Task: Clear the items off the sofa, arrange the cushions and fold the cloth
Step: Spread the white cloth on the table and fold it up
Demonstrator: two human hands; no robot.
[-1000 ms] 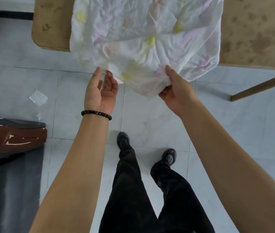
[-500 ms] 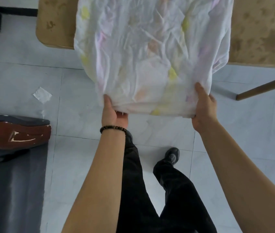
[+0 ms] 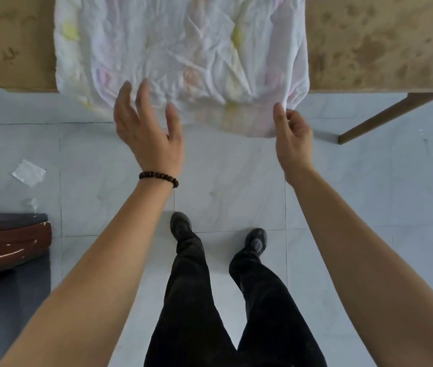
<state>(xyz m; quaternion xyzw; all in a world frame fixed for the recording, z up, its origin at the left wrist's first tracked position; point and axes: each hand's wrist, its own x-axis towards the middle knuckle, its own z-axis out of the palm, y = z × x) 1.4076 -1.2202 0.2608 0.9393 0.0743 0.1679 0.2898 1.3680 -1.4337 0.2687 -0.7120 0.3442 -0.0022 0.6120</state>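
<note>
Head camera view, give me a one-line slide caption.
Right hand pinches the white cloth on the table; left hand hovers open.

Counted: one cloth, spread on one desk. Two hands: left hand, right hand. One bead bracelet, left wrist. Two black shoes. One paper scrap on the floor. One desk leg visible.

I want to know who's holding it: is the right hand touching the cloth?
Touching. The head view shows the right hand pinching the cloth's hanging corner between its fingers.
</note>
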